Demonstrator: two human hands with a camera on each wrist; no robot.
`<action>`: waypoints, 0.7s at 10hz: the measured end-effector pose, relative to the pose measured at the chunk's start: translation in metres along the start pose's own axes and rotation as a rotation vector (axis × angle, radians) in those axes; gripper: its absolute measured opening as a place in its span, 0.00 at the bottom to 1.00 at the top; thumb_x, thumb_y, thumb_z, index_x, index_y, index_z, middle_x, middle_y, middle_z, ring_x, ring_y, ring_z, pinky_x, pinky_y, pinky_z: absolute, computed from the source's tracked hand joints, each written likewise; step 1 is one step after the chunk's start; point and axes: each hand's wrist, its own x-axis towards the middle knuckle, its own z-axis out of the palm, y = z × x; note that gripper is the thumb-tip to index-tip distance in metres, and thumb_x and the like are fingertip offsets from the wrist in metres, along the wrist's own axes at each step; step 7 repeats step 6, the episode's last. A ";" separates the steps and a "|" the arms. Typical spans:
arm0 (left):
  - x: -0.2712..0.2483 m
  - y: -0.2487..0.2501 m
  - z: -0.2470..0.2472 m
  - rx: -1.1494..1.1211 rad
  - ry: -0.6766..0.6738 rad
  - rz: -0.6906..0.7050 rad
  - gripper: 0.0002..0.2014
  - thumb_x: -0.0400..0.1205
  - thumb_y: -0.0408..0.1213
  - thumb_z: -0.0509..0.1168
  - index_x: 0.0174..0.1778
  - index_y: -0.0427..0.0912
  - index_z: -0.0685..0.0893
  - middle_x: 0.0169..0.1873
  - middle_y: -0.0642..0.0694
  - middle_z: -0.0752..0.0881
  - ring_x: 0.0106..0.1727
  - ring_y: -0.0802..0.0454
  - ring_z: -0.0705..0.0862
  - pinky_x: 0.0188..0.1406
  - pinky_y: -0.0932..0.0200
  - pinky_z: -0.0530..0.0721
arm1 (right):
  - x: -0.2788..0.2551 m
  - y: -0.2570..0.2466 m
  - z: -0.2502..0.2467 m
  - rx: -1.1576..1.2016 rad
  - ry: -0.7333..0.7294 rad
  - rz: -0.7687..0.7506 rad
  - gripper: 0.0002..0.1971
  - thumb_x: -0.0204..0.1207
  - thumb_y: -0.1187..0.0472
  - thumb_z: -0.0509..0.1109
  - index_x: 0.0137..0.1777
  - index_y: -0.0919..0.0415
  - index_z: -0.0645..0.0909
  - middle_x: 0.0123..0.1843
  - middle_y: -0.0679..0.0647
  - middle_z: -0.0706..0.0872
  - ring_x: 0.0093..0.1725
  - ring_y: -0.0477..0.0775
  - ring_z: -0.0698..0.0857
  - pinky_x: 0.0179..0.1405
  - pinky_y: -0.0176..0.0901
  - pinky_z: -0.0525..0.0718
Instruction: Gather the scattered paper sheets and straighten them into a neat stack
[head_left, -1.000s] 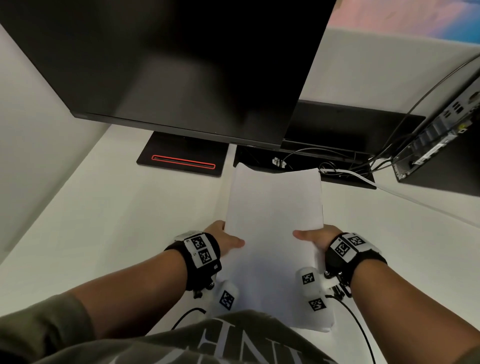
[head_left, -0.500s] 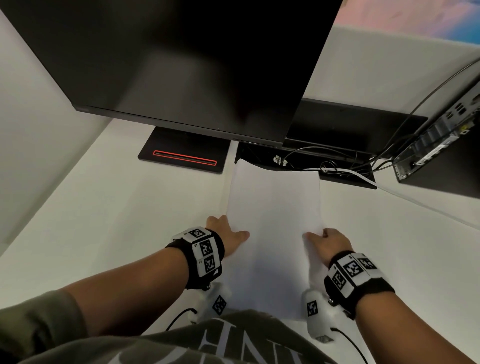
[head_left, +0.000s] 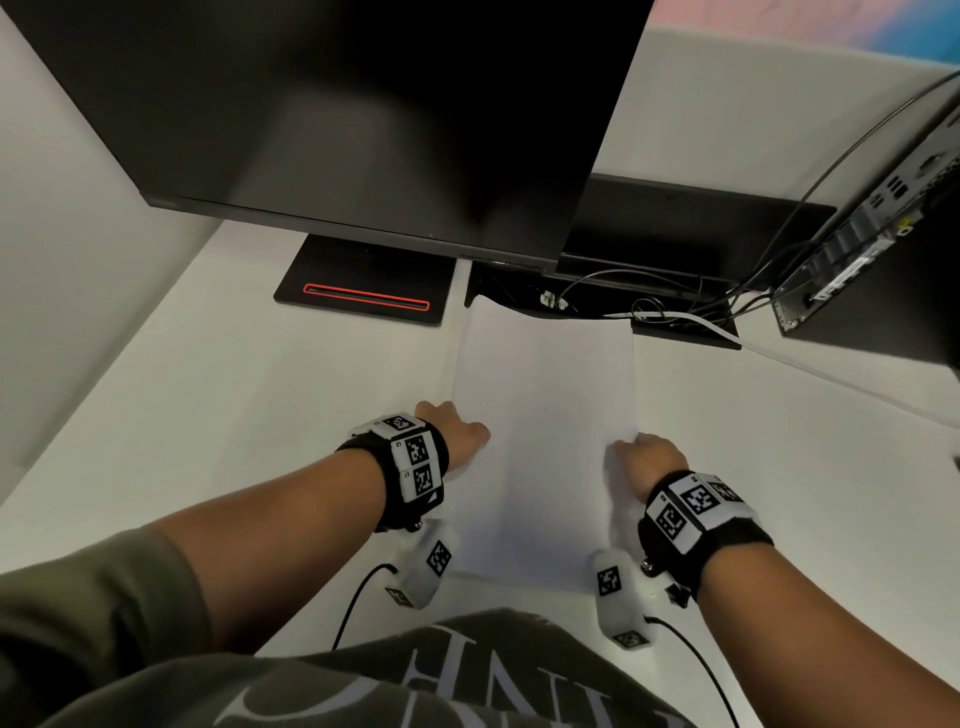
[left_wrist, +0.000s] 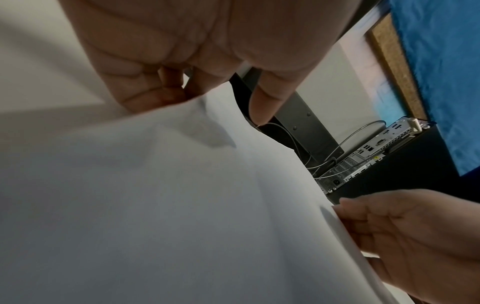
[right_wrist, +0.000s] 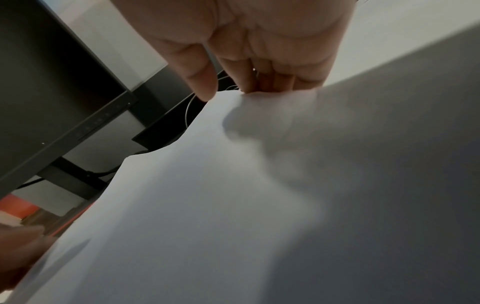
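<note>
A stack of white paper sheets (head_left: 545, 415) lies lengthwise in the middle of the white desk (head_left: 208, 415), its far end near the monitor stand. My left hand (head_left: 457, 431) holds its left edge; in the left wrist view the fingers (left_wrist: 155, 96) go under the paper (left_wrist: 182, 205) and the thumb stays above it. My right hand (head_left: 647, 457) holds the right edge the same way, fingers (right_wrist: 272, 82) tucked behind the sheets (right_wrist: 233, 205) and thumb at the front. The sheets' edges look roughly aligned.
A large dark monitor (head_left: 363, 130) hangs over the far desk, its black base with a red line (head_left: 363, 296) just beyond the paper. Cables (head_left: 654, 312) and a small desktop computer (head_left: 872, 239) sit at the far right. A grey wall bounds the left.
Both hands have slid from thumbs on top of the stack out to its side edges. The stack has shifted slightly away from me, toward the monitor, and lies flatter.
</note>
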 end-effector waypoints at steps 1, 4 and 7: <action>0.001 -0.002 0.001 -0.010 -0.001 0.001 0.36 0.75 0.57 0.58 0.75 0.40 0.65 0.73 0.38 0.67 0.71 0.36 0.71 0.70 0.42 0.73 | -0.001 -0.001 -0.001 -0.041 -0.008 0.006 0.21 0.84 0.60 0.53 0.72 0.73 0.71 0.75 0.66 0.74 0.73 0.63 0.73 0.67 0.42 0.68; -0.002 -0.013 -0.018 -0.120 0.004 0.013 0.37 0.78 0.62 0.55 0.75 0.36 0.67 0.76 0.37 0.69 0.75 0.38 0.70 0.72 0.49 0.69 | -0.023 0.020 -0.003 0.095 0.062 -0.059 0.23 0.83 0.58 0.57 0.74 0.70 0.69 0.76 0.62 0.74 0.74 0.62 0.72 0.66 0.40 0.68; -0.057 -0.067 -0.057 -0.335 0.254 0.140 0.25 0.81 0.45 0.63 0.72 0.38 0.73 0.65 0.38 0.79 0.71 0.39 0.74 0.68 0.57 0.68 | -0.072 0.080 -0.026 0.167 0.197 -0.139 0.25 0.81 0.60 0.65 0.77 0.65 0.68 0.75 0.62 0.75 0.71 0.62 0.75 0.70 0.47 0.68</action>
